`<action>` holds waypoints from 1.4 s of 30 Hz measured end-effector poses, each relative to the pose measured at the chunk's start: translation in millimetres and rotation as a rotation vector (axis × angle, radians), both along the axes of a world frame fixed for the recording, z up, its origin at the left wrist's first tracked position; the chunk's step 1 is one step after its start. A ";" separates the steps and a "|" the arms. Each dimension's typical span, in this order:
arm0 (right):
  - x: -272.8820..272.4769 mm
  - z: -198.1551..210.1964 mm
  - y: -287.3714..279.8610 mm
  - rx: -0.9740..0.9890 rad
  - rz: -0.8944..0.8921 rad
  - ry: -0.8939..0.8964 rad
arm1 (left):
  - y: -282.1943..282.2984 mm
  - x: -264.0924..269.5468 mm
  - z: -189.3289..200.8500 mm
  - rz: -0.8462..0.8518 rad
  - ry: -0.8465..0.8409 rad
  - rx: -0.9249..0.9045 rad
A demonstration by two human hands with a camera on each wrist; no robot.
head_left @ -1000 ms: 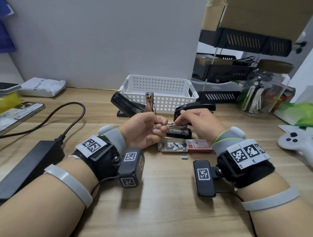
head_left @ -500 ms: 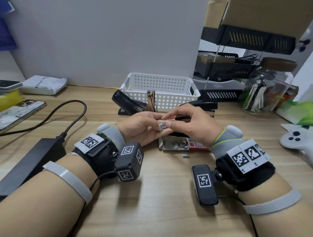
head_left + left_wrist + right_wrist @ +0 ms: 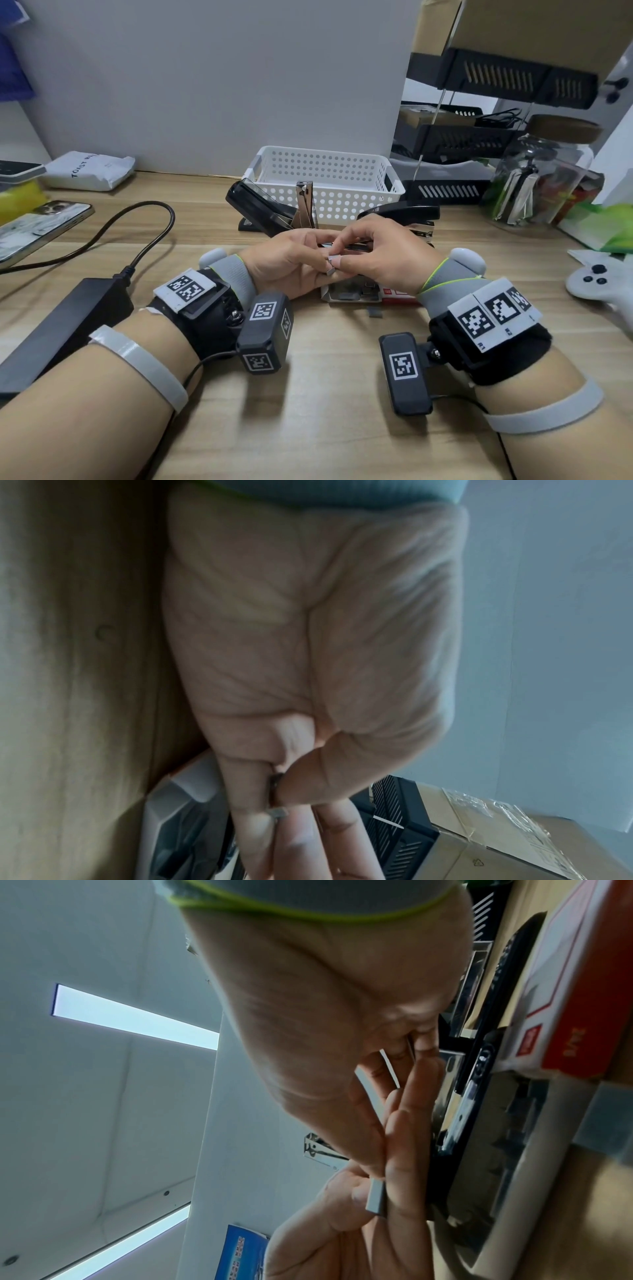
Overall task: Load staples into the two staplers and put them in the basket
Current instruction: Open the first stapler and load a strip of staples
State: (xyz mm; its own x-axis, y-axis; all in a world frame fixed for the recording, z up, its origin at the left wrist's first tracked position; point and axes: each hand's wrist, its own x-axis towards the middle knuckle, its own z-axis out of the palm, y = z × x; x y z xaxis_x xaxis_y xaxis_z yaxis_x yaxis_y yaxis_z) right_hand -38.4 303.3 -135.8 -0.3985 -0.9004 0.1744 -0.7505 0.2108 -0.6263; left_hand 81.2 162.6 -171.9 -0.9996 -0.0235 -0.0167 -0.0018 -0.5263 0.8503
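Both hands meet over the open staple box [image 3: 354, 295]. My left hand [image 3: 323, 269] and right hand [image 3: 337, 257] both pinch a short grey staple strip [image 3: 331, 265] between thumb and fingertips. The left wrist view shows the left hand [image 3: 277, 785] curled, with the strip's end [image 3: 279, 812] sticking out. In the right wrist view the strip [image 3: 375, 1199] lies along the right hand's fingers [image 3: 400, 1139]. One black stapler [image 3: 260, 209] lies opened, its metal magazine [image 3: 306, 205] upright. The other black stapler [image 3: 400, 212] sits behind my right hand. The white basket [image 3: 325, 178] stands behind both.
A loose staple piece [image 3: 375, 312] lies in front of the box. A black power brick [image 3: 65, 329] with its cable [image 3: 137, 236], a phone [image 3: 37, 229] and a white pouch [image 3: 89, 171] are at the left. A glass jar [image 3: 544, 174], a black shelf [image 3: 455, 144] and a game controller [image 3: 596, 281] are at the right.
My right hand left the right stapler and came across to my left hand. Both hands now pinch the staple strip that the left hand was holding alone.
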 end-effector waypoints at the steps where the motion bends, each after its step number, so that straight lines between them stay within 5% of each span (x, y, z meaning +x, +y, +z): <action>1: -1.5 -1.4 -0.7 0.006 0.000 0.011 | 0.2 0.3 0.6 0.001 0.000 -0.003; 10: -22.9 -7.3 -7.7 -0.298 -0.136 -0.208 | -13.6 10.6 12.2 -0.019 -0.102 0.019; 18: -27.6 -22.5 -19.9 -0.144 -0.152 -0.402 | -23.8 18.7 14.8 0.031 -0.220 -0.093; 36: -30.1 -31.1 -24.7 -0.135 -0.142 -0.387 | -18.8 22.5 15.9 -0.004 -0.196 -0.083; 42: -31.4 -24.4 -23.2 -0.399 -0.144 -0.457 | -17.5 23.9 15.6 0.009 -0.182 -0.068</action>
